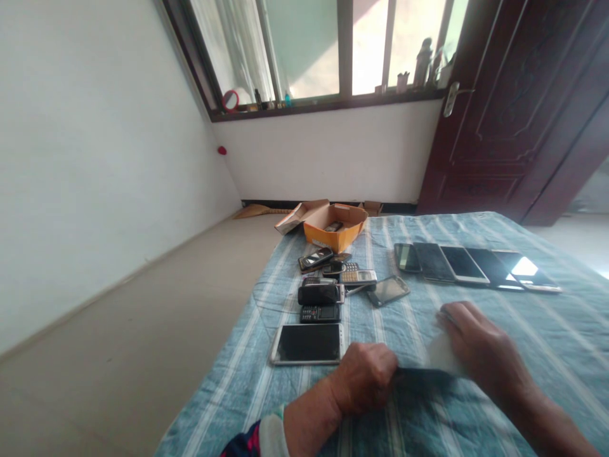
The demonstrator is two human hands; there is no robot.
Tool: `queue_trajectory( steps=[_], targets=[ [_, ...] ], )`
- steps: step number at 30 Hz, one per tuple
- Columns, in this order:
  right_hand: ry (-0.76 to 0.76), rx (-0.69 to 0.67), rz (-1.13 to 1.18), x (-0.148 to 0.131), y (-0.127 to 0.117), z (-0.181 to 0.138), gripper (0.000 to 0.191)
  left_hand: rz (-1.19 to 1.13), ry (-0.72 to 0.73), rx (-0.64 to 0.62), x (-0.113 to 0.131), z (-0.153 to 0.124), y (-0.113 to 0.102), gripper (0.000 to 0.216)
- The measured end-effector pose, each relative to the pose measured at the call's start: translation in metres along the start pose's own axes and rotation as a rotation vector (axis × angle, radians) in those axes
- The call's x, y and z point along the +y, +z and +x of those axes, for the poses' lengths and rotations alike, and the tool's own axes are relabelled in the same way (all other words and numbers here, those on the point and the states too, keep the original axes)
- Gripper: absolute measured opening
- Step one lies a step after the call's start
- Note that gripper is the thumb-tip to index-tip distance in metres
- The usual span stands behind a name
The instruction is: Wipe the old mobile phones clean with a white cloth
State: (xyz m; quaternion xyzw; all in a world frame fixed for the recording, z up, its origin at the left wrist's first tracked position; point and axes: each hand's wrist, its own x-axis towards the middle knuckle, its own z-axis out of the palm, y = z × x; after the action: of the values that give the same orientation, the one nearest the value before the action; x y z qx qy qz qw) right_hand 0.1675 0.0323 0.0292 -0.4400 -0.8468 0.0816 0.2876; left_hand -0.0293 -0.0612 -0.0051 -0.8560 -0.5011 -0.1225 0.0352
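Observation:
My left hand (364, 377) is closed around the left end of a dark phone (419, 376) that lies flat on the striped blue cloth (547, 343). My right hand (480, 349) rests over the phone's right part, fingers pressed on a white cloth or wipe (442, 352); the hand is blurred. Just left of my left hand lies a large white-framed phone (308, 344), screen up.
A pile of old keypad phones (328, 279) sits beyond, with a single smartphone (387, 291) beside it. A row of several smartphones (471, 264) lies at the right. An orange cardboard box (335, 227) stands at the table's far edge. Floor and wall lie left.

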Motion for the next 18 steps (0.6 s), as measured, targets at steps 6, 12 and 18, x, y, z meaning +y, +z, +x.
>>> queue_trajectory(
  steps=[6, 12, 18],
  targets=[
    [-0.061, -0.458, -0.031, -0.012, 0.002, -0.003, 0.031, -0.006, -0.044, -0.075, -0.001, 0.001, -0.003, 0.013],
    [-0.222, -0.601, 0.129, -0.024, -0.014, -0.01, 0.031, -0.035, -0.09, -0.059, -0.003, 0.001, -0.003, 0.016],
    [-0.122, -0.617, 0.099, -0.051, -0.009, -0.017, 0.025, -0.026, -0.058, -0.057, -0.001, 0.002, 0.001, 0.02]
  ],
)
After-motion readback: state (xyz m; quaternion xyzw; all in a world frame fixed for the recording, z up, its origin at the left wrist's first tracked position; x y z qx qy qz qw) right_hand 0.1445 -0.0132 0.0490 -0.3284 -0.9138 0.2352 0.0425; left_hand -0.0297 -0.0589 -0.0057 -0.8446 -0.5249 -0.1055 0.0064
